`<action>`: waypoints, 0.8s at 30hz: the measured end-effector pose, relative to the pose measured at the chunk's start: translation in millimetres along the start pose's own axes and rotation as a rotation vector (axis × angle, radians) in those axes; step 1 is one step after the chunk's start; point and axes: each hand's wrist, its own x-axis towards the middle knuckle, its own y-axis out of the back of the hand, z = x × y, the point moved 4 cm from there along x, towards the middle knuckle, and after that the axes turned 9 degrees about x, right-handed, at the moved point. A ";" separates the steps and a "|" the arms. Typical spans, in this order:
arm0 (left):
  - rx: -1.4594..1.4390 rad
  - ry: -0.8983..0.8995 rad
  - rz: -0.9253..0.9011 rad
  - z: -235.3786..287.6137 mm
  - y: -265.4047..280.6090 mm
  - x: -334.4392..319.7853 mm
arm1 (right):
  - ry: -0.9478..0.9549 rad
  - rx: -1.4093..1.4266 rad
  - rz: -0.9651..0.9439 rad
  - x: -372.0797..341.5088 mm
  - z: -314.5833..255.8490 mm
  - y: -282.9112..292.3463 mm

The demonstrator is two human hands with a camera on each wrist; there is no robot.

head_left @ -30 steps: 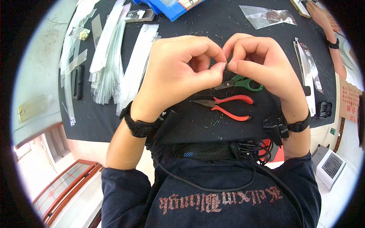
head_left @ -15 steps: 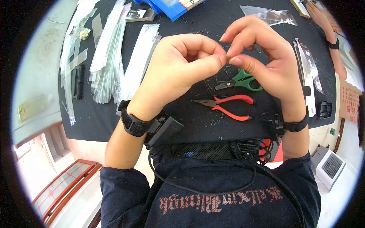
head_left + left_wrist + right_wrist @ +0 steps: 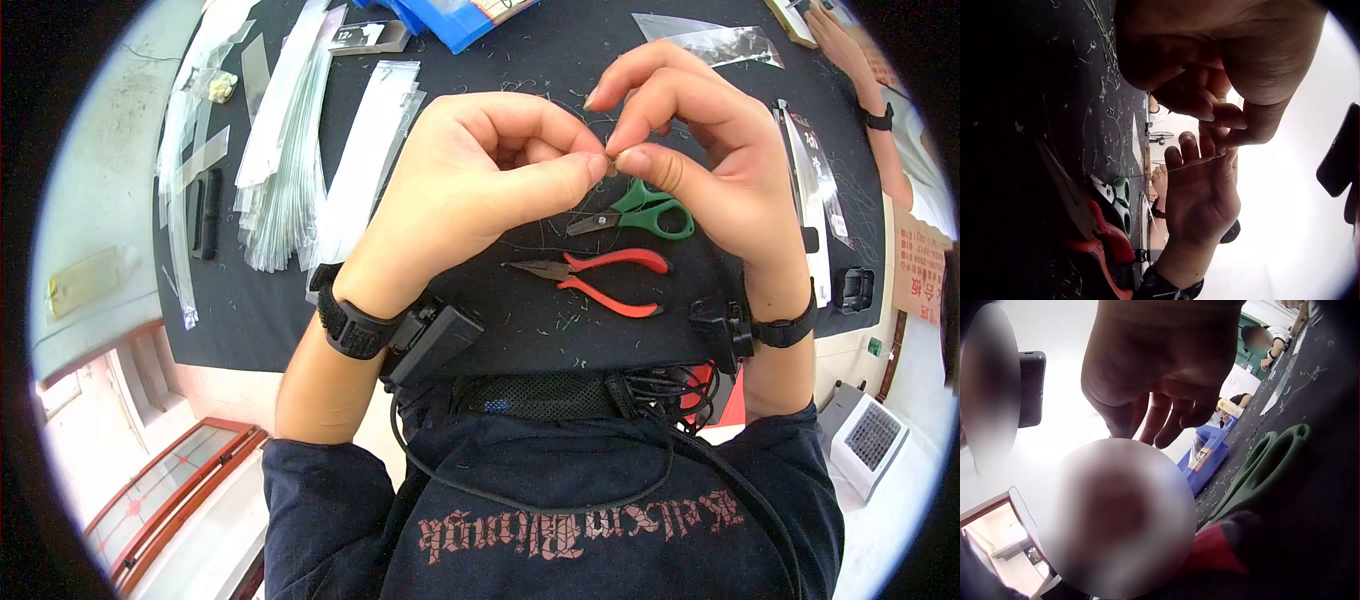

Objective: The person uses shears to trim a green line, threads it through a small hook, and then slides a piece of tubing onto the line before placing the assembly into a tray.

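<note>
In the head view the left hand (image 3: 510,175) and right hand (image 3: 705,150) meet fingertip to fingertip above the black cloth, pinching a tiny item (image 3: 611,166) between them. A thin thread (image 3: 1188,164) runs from the pinched fingertips in the left wrist view, across the right palm. What the item is cannot be made out. The right hand's other fingers are bent and held apart from the thumb. Below the hands lie green-handled scissors (image 3: 660,213) and red-handled pliers (image 3: 610,264), neither touched.
Clear plastic sleeves (image 3: 290,180) lie in stacks on the left, beside a black bar (image 3: 207,215). A blue bin (image 3: 450,22) stands at the back. More clear film (image 3: 715,45) is at the back right. A small black tray (image 3: 853,288) sits at the right edge. Another person's arm (image 3: 862,75) reaches in.
The right hand has risen slightly and its fingers have spread from their tighter curl. The joined fingertips have shifted a little to the right. Scissors and pliers have stayed put.
</note>
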 end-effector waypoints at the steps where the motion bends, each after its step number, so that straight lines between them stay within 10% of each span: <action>1: 0.000 0.000 0.000 0.4 0.0 -0.1 | 0.000 0.000 0.000 0.0 -0.3 -0.3; 24: 0.106 -0.051 0.066 -0.7 -0.1 0.4 | -0.018 -0.021 -0.028 1.0 -0.1 -1.8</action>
